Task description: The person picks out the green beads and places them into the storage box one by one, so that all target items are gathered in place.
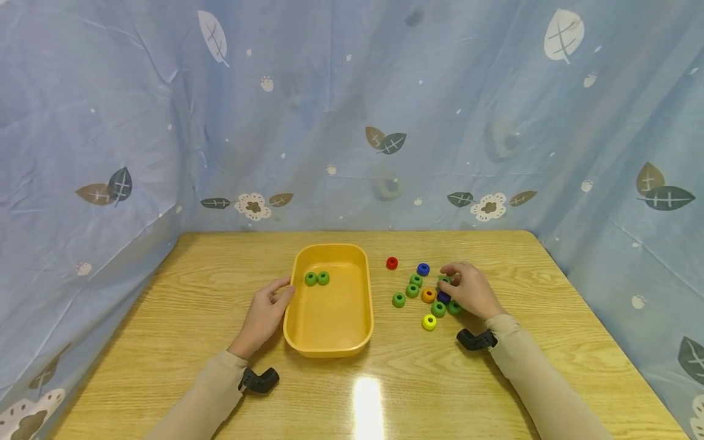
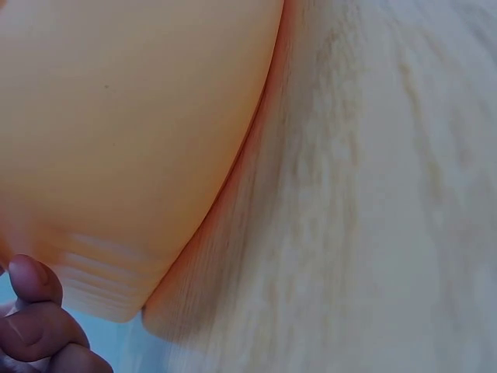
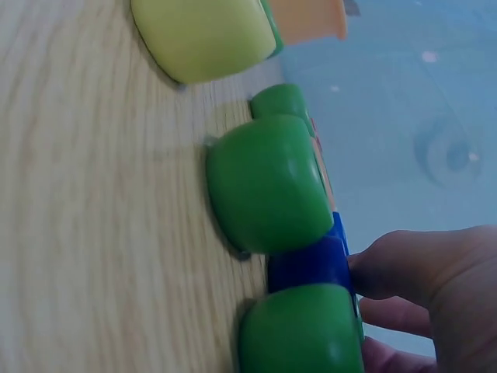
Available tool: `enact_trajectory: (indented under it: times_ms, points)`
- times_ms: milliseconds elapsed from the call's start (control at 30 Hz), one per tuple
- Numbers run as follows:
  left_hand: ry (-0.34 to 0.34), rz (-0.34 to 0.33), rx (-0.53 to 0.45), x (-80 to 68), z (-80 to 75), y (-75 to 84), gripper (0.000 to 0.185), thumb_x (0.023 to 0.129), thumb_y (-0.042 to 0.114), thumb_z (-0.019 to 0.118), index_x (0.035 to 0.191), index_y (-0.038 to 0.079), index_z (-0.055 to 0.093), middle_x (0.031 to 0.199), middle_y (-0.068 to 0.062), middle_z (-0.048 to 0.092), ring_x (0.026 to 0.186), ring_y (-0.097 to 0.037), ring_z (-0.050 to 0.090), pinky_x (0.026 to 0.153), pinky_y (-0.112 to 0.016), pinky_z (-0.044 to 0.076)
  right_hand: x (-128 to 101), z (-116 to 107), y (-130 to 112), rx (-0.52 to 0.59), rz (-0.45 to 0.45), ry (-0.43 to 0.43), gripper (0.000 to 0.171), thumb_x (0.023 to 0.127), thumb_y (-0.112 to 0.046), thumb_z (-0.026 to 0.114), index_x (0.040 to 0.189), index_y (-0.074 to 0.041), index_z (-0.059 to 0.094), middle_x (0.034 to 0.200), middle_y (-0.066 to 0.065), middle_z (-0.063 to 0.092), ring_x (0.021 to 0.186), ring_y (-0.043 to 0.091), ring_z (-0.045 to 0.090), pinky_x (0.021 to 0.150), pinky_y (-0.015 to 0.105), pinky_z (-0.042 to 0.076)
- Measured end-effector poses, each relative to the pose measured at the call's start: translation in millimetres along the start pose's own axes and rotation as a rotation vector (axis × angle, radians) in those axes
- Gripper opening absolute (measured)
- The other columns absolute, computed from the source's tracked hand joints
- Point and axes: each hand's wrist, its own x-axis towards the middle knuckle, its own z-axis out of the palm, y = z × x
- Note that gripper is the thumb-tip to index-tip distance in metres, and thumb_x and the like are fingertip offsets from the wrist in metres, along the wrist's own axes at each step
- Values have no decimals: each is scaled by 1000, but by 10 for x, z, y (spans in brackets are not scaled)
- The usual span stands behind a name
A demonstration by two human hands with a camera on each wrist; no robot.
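- Your left hand [image 1: 266, 315] rests against the left side of the yellow tray [image 1: 332, 342], fingers mostly straight, gripping nothing.
- Two green rings [image 1: 316, 278] lie inside the tray, near its far end.
- Your right hand [image 1: 469, 291] sits right of the tray, fingers curled on a green ring [image 1: 444, 280] in the pile of rings [image 1: 428, 295] on the bench [image 1: 165, 318].

One yellow tray [image 1: 330, 348] and twelve beads [image 1: 398, 299].

Head view high, facing forward and down over whole worktop [image 1: 165, 342], left wrist view very near yellow tray [image 2: 116, 140] wall, low, right wrist view very near beads [image 3: 268, 183], worktop level, each shared with head view
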Motion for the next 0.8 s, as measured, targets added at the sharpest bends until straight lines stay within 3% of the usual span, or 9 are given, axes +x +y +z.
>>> enact_trajectory:
  times_ms: [333,567,800]
  points:
    - [-1,-17,-15,-11,25,23,53,110,35,54,150,0,52,120,-25,74,112,-35,74,90,-33,59,-39,-49,107,59,18,-7,33,99,-19,73,125,1,69,119,22,69,98,35,72,82,51,59]
    - [6,-18,-11,-34,38,8,52,110,34,56,149,1,53,113,-23,77,104,-31,76,82,-24,58,-58,-42,141,68,37,-13,32,99,-20,74,124,-1,69,119,20,71,97,32,71,82,50,58]
    - [10,-19,-19,-36,19,44,52,110,35,55,150,1,53,114,-24,76,106,-33,75,82,-24,57,-27,-65,121,71,31,-25,32,98,-15,73,126,0,68,118,21,70,95,31,70,79,47,57]
